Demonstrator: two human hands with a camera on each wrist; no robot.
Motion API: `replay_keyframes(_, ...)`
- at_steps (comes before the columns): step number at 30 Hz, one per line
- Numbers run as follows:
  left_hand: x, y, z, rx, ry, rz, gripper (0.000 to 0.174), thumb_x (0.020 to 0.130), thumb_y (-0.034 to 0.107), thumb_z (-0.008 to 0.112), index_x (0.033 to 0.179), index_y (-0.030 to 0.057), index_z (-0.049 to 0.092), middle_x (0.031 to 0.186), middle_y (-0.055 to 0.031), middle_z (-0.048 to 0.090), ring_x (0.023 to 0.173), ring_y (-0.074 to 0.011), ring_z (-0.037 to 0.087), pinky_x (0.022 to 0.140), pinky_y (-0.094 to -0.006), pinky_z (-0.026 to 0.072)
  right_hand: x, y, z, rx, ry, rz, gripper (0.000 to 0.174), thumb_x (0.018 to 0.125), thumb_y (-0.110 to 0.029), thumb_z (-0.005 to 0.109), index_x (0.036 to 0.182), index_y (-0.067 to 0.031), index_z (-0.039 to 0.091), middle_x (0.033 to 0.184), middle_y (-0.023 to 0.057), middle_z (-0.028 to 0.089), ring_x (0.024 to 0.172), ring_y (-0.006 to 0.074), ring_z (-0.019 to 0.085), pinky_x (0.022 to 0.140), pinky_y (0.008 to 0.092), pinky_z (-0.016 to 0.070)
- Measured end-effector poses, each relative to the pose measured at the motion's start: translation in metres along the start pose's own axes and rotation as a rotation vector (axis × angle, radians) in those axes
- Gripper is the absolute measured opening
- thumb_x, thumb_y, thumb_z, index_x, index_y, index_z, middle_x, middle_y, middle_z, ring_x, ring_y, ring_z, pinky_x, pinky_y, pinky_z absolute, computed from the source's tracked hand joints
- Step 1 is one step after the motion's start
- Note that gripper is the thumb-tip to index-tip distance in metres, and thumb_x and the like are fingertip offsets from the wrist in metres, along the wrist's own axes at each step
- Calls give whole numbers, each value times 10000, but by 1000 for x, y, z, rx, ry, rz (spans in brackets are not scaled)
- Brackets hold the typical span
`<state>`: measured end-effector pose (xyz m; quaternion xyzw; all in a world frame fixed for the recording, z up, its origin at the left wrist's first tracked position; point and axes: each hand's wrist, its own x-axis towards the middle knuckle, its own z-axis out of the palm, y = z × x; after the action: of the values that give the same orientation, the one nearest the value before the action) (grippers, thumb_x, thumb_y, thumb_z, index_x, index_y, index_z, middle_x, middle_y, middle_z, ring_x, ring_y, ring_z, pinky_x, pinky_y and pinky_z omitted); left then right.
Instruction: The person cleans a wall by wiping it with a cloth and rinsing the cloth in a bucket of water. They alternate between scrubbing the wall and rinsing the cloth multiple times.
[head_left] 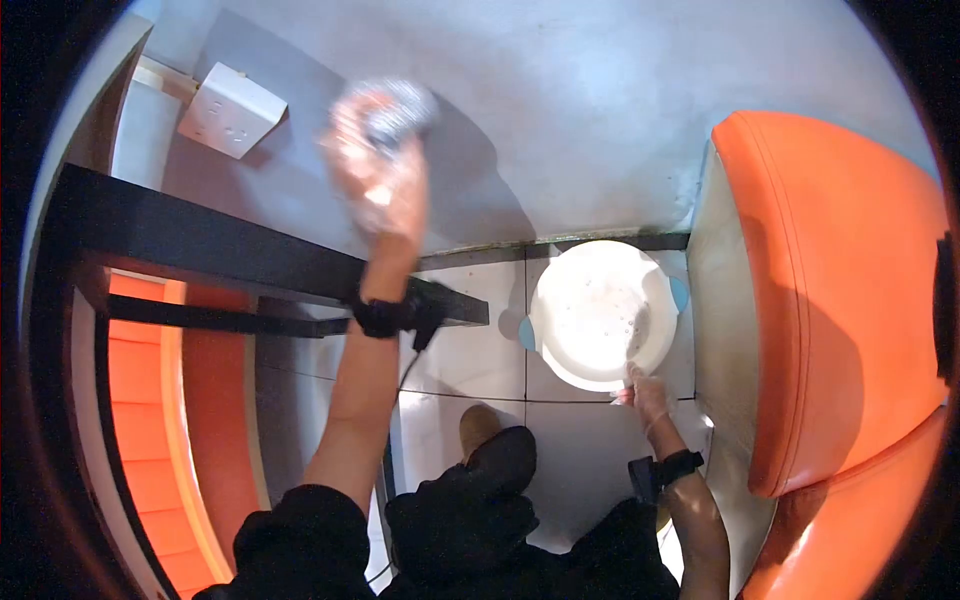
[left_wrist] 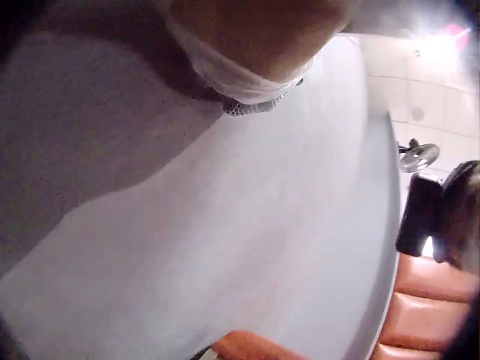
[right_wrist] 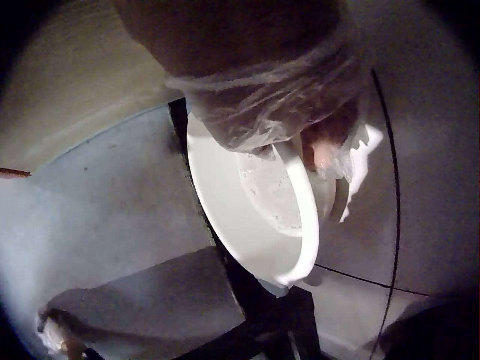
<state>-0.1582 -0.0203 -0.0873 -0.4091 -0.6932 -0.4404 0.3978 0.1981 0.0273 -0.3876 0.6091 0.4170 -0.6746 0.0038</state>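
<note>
My left hand, in a clear plastic glove, is raised against the pale wall and blurred in the head view. It grips a grey mesh scouring pad; in the left wrist view only the edge of the scouring pad shows below the glove. My right hand, also gloved in clear plastic, holds the near rim of a white basin with blue side handles. In the right wrist view the thumb and fingers lie on both sides of the rim, and the basin holds a little water with bubbles.
An orange padded seat stands right of the basin. On the left are a dark table frame and another orange seat. A white socket box is fixed to the wall. A cable runs from the left wrist strap.
</note>
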Motion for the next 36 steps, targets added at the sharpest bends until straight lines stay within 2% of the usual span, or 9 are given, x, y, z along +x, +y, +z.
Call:
replay_keyframes(6,83,30,-3,260,230,267,264,720,34,691,970,52,606,906,-120,624,866,-289,583,813,-377,477,4,8,-1,57,63,-141,440,893,-428,641,859,11,631,642,71,614,471,131,569,421,255,485)
replay_keyframes(9,23,29,10,162,-118,463,234,710,59,686,923,91,596,933,-113,524,827,-263,538,711,-385,470,26,23,-6,-24,44,-98,428,891,-423,643,828,1,643,643,70,618,473,136,571,418,260,480)
replay_keyframes(12,-113,-25,62,-1190,-491,-567,117,915,92,469,910,84,586,918,-93,555,875,-317,547,792,-379,503,-13,-8,2,22,53,-170,420,890,-410,646,797,-1,650,631,67,614,466,145,568,414,264,476)
replay_keyframes(14,-118,-9,40,262,-789,410,179,944,227,489,920,70,571,950,-115,567,894,-339,551,822,-415,489,11,9,1,-63,99,-211,424,893,-396,643,872,27,637,661,78,625,463,147,565,379,263,451)
replay_keyframes(18,-95,-1,40,223,-888,-31,244,926,282,552,996,55,605,951,-152,574,884,-338,550,816,-418,471,-8,-1,-5,-40,93,-211,430,919,-371,607,975,55,594,811,120,648,615,178,616,498,306,501)
replay_keyframes(20,-60,15,35,-491,-497,-371,331,663,-41,648,947,123,608,955,-85,611,866,-265,549,736,-362,480,1,8,-9,-177,382,-522,398,948,-333,560,1051,52,553,970,153,628,823,210,615,708,341,505)
replay_keyframes(23,39,48,8,23,-178,416,390,632,-51,641,980,121,610,959,-77,631,885,-282,550,820,-383,450,-8,-6,-6,-143,555,-510,332,962,-282,524,1057,36,534,996,151,594,903,223,568,831,356,447)
replay_keyframes(27,71,81,11,266,85,538,379,614,-29,655,955,134,624,953,-72,630,894,-303,551,832,-383,450,-28,-32,-3,-273,609,-528,270,955,-235,521,1050,17,526,947,135,577,854,217,549,792,348,446)
replay_keyframes(36,-107,23,69,106,-779,517,219,762,164,585,975,140,633,998,-50,542,872,-235,539,743,-355,500,-21,-31,11,-162,449,-780,166,938,-180,541,1005,-31,572,956,126,585,878,248,585,816,370,463)
